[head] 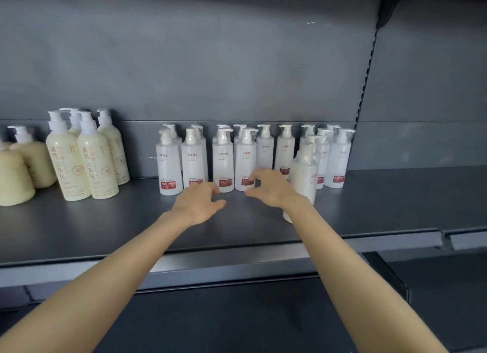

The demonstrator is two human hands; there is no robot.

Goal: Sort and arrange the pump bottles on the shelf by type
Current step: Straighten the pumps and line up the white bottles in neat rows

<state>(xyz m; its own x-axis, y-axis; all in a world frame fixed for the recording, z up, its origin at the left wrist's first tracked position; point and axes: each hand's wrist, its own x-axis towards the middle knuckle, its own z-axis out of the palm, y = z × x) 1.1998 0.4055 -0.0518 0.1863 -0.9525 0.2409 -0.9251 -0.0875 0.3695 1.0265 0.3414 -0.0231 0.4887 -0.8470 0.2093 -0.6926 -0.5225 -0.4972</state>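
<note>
Fingers [208, 190] curl loosely, gripping nothing; left hand [199, 206] and right hand [268, 189] hover before the white bottles [223, 162] at twelve o'clock, probably to tidy that row; cream bottles [79, 165] stand grouped at nine o'clock

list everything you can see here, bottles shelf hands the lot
cream pump bottles: at least six, pale yellow with white pumps, left end of the shelf
white pump bottles: about fifteen, white with red labels, rows at mid shelf, some hidden behind others
stray white bottle: one, white, forward of the rows, partly behind the right wrist
shelf: one, dark grey, carries all the bottles
back panel: one, grey, behind the shelf
left hand: one, fingers half curled, holding nothing, before the white rows
right hand: one, fingers half curled, holding nothing, beside the left
</note>
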